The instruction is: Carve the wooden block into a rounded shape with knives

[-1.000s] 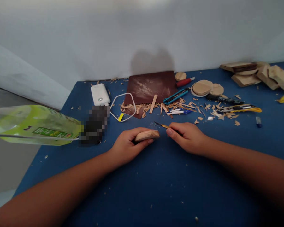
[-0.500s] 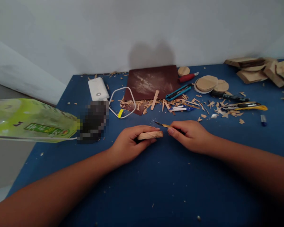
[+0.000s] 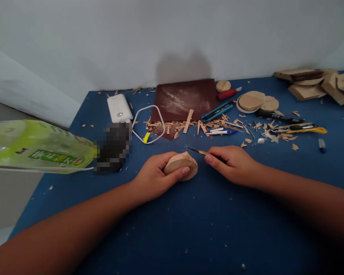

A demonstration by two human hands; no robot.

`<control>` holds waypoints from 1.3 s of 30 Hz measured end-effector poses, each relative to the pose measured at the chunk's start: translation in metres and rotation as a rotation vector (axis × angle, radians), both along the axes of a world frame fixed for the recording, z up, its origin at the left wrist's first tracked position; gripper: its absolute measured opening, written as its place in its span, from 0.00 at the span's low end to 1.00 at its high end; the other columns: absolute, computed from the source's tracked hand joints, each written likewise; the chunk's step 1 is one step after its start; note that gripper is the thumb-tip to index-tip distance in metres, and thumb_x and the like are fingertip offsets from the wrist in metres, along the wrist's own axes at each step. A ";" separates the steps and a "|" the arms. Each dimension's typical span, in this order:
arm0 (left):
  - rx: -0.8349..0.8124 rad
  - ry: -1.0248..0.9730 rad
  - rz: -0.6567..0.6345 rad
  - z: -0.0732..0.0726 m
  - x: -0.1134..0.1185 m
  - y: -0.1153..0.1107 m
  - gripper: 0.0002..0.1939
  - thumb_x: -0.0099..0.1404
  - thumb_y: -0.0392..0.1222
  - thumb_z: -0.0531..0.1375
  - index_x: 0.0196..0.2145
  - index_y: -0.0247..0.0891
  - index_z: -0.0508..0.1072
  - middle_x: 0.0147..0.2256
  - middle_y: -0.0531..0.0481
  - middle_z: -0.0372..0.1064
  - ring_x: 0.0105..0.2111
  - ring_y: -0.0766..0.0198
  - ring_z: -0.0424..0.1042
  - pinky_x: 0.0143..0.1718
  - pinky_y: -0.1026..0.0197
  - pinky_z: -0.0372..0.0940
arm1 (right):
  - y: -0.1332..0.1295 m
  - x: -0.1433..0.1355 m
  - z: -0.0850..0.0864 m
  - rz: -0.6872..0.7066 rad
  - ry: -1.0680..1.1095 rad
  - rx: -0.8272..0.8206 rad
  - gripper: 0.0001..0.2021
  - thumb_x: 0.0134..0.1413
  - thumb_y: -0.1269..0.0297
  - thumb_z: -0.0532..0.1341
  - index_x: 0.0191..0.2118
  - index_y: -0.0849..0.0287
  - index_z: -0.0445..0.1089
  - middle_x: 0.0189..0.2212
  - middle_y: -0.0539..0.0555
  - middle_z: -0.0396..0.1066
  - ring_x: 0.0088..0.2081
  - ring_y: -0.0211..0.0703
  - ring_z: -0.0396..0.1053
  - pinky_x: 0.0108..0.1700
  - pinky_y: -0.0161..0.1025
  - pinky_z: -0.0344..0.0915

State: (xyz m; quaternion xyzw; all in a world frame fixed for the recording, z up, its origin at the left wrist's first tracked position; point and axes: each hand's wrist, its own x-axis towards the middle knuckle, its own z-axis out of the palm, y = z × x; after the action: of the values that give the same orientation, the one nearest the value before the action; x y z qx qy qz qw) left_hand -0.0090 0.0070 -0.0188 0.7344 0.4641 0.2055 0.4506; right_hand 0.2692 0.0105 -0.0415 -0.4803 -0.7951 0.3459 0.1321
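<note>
My left hand (image 3: 160, 172) is closed round a small round wooden disc (image 3: 177, 164), its thumb lying across the flat face. The disc is tilted so that this face and part of its rim show. In my right hand (image 3: 232, 162) is a slim carving knife (image 3: 202, 152), held by the handle with the dark blade pointing left. The blade tip is just beyond the disc's upper right edge, apart from it. Wood shavings (image 3: 215, 126) lie scattered past both hands.
A brown sandpaper sheet (image 3: 186, 97), a blue cutter (image 3: 218, 110), a red-handled knife (image 3: 228, 93) and a marker (image 3: 279, 116) lie behind. Wood blocks (image 3: 306, 91) are piled at back right. A white power bank (image 3: 119, 107) and green plastic bag (image 3: 40, 145) are left.
My left hand has turned the disc, from edge-on to its flat face showing. The knife in my right hand has barely moved.
</note>
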 end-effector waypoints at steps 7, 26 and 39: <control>0.022 0.003 -0.020 -0.004 -0.001 0.001 0.16 0.70 0.51 0.66 0.48 0.39 0.81 0.41 0.49 0.84 0.39 0.58 0.81 0.42 0.60 0.73 | -0.002 0.004 0.000 0.049 0.168 -0.009 0.23 0.75 0.44 0.53 0.39 0.56 0.75 0.28 0.48 0.72 0.30 0.38 0.67 0.34 0.37 0.56; 0.076 -0.061 -0.036 -0.009 -0.001 0.002 0.13 0.71 0.44 0.67 0.51 0.41 0.81 0.43 0.50 0.84 0.40 0.61 0.81 0.47 0.61 0.74 | -0.002 0.003 0.001 0.134 0.159 -0.018 0.23 0.74 0.45 0.55 0.36 0.57 0.74 0.26 0.47 0.68 0.28 0.37 0.64 0.33 0.36 0.54; 0.126 -0.094 -0.016 -0.011 -0.002 0.002 0.12 0.70 0.40 0.67 0.51 0.40 0.81 0.46 0.50 0.84 0.44 0.61 0.82 0.51 0.62 0.74 | -0.002 0.002 0.000 0.112 0.135 -0.029 0.23 0.74 0.43 0.54 0.36 0.57 0.74 0.26 0.48 0.69 0.28 0.37 0.64 0.32 0.37 0.53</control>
State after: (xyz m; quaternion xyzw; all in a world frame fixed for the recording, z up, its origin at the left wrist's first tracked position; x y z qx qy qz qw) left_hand -0.0109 0.0090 -0.0303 0.7544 0.4229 0.2649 0.4264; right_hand 0.2714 0.0086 -0.0410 -0.4123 -0.8050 0.3958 0.1589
